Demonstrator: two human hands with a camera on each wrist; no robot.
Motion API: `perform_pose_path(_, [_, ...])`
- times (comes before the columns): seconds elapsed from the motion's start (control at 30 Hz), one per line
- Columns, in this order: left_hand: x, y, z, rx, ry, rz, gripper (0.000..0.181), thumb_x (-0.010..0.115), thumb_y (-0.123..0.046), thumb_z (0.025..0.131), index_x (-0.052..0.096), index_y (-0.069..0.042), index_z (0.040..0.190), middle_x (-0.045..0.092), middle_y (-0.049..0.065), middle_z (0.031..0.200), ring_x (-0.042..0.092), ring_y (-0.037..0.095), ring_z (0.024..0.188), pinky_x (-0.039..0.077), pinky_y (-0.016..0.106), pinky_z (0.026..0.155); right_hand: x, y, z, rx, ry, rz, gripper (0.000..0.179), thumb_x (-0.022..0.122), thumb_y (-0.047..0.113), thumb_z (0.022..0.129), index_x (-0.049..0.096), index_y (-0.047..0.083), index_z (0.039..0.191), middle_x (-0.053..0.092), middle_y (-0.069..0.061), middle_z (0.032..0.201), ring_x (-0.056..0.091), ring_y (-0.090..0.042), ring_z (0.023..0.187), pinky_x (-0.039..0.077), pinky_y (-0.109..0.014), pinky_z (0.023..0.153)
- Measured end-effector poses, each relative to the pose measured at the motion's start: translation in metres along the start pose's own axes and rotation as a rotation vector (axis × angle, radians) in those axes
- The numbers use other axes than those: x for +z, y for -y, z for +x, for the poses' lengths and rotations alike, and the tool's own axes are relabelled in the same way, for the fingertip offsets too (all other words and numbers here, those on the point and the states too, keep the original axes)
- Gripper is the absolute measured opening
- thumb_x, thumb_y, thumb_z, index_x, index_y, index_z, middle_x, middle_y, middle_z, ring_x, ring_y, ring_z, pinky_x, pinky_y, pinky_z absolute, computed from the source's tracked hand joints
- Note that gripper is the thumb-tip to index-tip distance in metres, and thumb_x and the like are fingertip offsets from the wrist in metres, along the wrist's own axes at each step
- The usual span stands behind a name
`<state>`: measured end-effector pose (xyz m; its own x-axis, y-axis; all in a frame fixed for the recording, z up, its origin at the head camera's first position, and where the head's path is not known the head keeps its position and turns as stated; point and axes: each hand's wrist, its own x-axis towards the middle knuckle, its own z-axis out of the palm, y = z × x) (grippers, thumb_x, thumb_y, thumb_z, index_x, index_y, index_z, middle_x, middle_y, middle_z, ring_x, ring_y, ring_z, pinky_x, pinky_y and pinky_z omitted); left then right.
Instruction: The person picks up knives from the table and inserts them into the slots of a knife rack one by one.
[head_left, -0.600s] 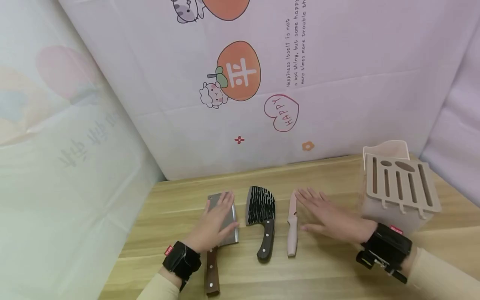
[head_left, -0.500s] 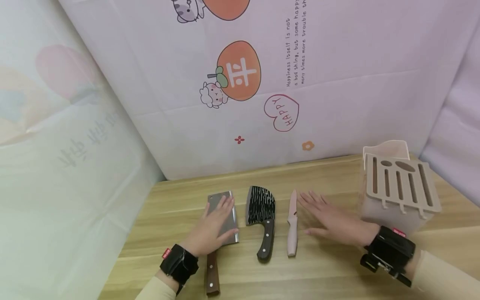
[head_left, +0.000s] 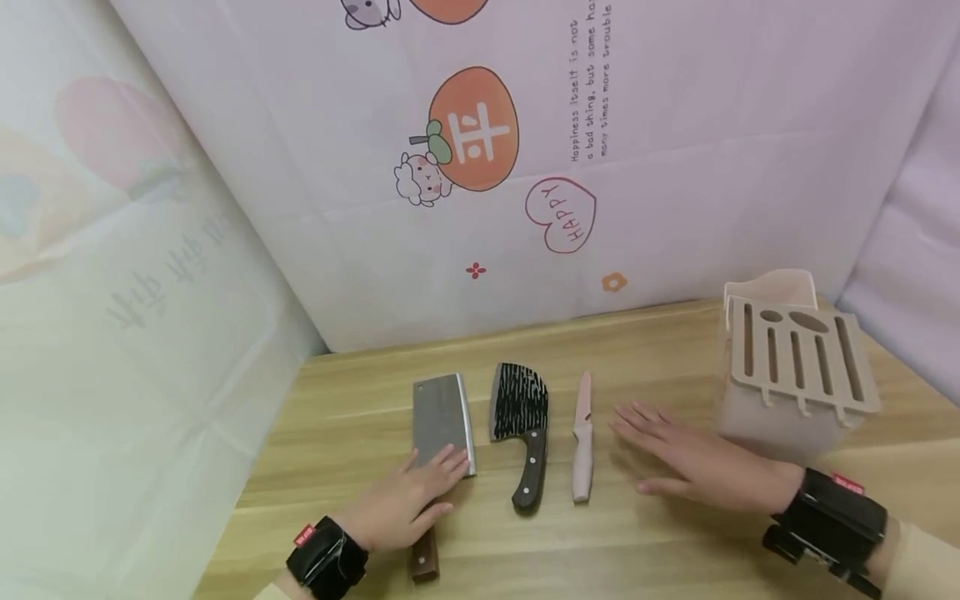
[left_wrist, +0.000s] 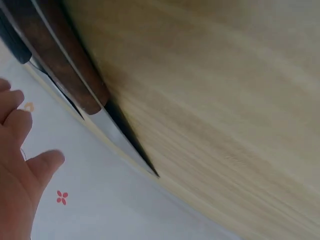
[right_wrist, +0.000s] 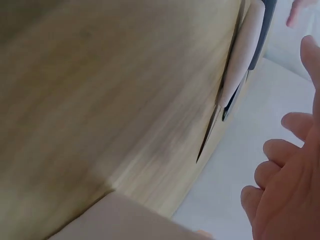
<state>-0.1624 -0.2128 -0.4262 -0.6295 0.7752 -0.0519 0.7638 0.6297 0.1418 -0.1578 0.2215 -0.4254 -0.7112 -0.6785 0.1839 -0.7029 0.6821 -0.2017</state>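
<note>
A rectangular cleaver (head_left: 439,417) with a brown wooden handle (left_wrist: 60,55) lies at the left of the row. My left hand (head_left: 405,498) hovers over its handle and lower blade, fingers extended; the left wrist view shows a gap between hand and handle. In the middle is a curved cleaver (head_left: 520,402) with a black-patterned blade and dark riveted handle. A small pink knife (head_left: 582,458) lies to its right, blade pointing to the back. My right hand (head_left: 701,462), fingers spread, is above the table to the right of this knife, holding nothing.
A beige knife holder (head_left: 798,358) with a slotted top and hooks stands at the right rear, just beyond my right hand. All of it is on a wooden table (head_left: 345,425). A printed white cloth (head_left: 675,208) hangs along the back edge.
My left hand has drawn back from the cleaver's blade toward its handle. My right hand has moved right, away from the pink knife. The knives stay put; the head view has tilted slightly.
</note>
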Motion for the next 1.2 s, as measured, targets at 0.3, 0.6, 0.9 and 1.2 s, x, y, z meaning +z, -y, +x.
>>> perform_pose_path(0.3, [0.012, -0.002, -0.013, 0.071, 0.082, -0.021, 0.061, 0.050, 0.002, 0.082, 0.046, -0.009, 0.143, 0.039, 0.006, 0.150, 0.030, 0.025, 0.138, 0.036, 0.052, 0.109, -0.010, 0.007, -0.042, -0.053, -0.053, -0.073, 0.065, 0.064, 0.041, 0.093, 0.036, 0.024, 0.149, 0.033, -0.006, 0.153, 0.031, -0.027, 0.137, 0.002, -0.004, 0.110])
perform_pose_path(0.6, [0.018, 0.003, -0.025, 0.134, 0.022, -0.028, 0.062, 0.054, 0.009, 0.073, 0.059, -0.011, 0.132, 0.046, 0.009, 0.144, 0.037, 0.025, 0.134, 0.036, 0.052, 0.108, -0.009, -0.006, -0.113, -0.125, -0.246, -0.083, 0.069, 0.078, 0.036, 0.075, 0.055, 0.012, 0.135, 0.041, -0.010, 0.148, 0.020, -0.011, 0.142, 0.009, -0.009, 0.113])
perform_pose_path(0.9, [0.006, 0.008, -0.037, 0.161, -0.033, -0.052, 0.052, 0.059, 0.011, 0.075, 0.067, -0.013, 0.121, 0.055, 0.008, 0.137, 0.043, 0.026, 0.131, 0.043, 0.051, 0.103, -0.022, -0.066, -0.173, 0.116, -0.358, 0.091, 0.084, 0.084, 0.011, 0.062, 0.048, 0.002, 0.138, 0.022, 0.014, 0.155, 0.016, 0.005, 0.136, 0.008, -0.016, 0.115])
perform_pose_path(1.2, [0.014, 0.004, -0.033, 0.243, -0.140, -0.006, 0.039, 0.067, 0.007, 0.070, 0.072, -0.015, 0.102, 0.064, 0.005, 0.124, 0.055, 0.022, 0.120, 0.051, 0.039, 0.096, -0.059, -0.098, -0.149, 0.282, -0.359, 0.477, 0.112, 0.068, -0.021, 0.070, 0.002, 0.011, 0.155, 0.005, 0.010, 0.159, 0.016, 0.013, 0.132, 0.013, -0.001, 0.104])
